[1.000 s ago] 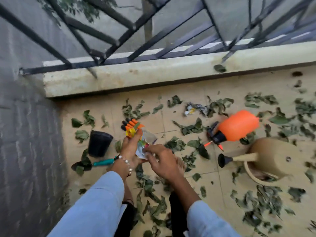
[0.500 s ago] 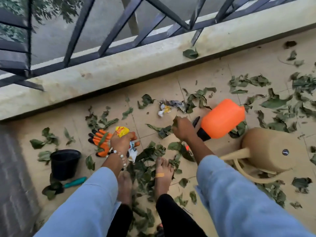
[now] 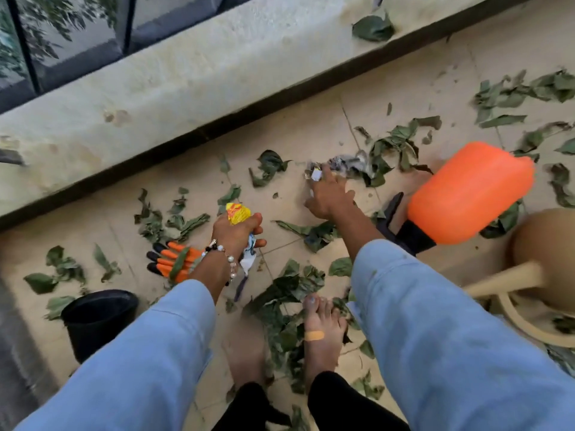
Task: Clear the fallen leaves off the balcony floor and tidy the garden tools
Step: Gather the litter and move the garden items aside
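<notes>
Now the right hand (image 3: 329, 197), fingers spread, touches a crumpled wrapper (image 3: 342, 164) w/ leaves — prob. light, crinkly, pinch its edge; left hand (image 3: 238, 230) clutches wrappers (image 3: 238, 213).

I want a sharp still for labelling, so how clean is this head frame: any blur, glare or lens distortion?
Head view: soft, even daylight, no glare or hard shadows; motion blur smears the right hand at the crumpled wrapper and the watering can; wide-angle bending bows the ledge.
</notes>
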`<state>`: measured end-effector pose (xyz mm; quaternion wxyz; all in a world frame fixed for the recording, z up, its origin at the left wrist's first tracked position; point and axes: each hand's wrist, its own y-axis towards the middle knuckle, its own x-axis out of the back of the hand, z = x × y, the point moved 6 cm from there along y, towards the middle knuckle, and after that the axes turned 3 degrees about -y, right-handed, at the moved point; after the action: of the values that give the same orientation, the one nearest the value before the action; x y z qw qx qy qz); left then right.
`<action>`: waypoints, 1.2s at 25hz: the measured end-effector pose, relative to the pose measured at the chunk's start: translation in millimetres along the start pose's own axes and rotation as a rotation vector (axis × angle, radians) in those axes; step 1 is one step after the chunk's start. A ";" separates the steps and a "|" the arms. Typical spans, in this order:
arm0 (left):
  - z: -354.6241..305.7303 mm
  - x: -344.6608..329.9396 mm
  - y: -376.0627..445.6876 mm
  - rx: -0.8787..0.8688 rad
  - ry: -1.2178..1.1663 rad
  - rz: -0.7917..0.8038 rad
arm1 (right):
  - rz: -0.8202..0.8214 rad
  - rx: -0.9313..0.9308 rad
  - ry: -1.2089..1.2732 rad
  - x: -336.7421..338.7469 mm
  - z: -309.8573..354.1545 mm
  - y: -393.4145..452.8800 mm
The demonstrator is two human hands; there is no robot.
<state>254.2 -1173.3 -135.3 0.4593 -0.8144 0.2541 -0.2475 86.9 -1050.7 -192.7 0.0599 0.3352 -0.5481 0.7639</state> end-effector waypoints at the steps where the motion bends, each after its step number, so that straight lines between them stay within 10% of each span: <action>1: 0.8 -1.5 -2.8 0.010 0.009 0.007 | -0.055 0.020 0.045 0.1 -1.1 -6.5; 7: -18.8 -8.8 -83.4 0.060 -0.035 -0.006 | -0.469 0.162 0.573 46.1 6.9 -148.5; 14: -73.7 7.9 -237.4 0.004 0.377 -0.061 | -0.461 -0.025 1.382 83.9 28.0 -348.5; 20: -96.3 23.6 -366.4 0.173 0.328 0.321 | -0.413 -0.211 1.907 119.0 59.9 -489.7; 30: -121.3 9.4 -548.1 0.129 0.134 0.584 | -0.812 -0.244 1.211 176.0 58.0 -632.9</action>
<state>286.3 -1008.9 400.6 0.5442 -0.6579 0.4907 -0.1738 268.0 -902.1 423.7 0.6666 0.0225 -0.3331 0.6665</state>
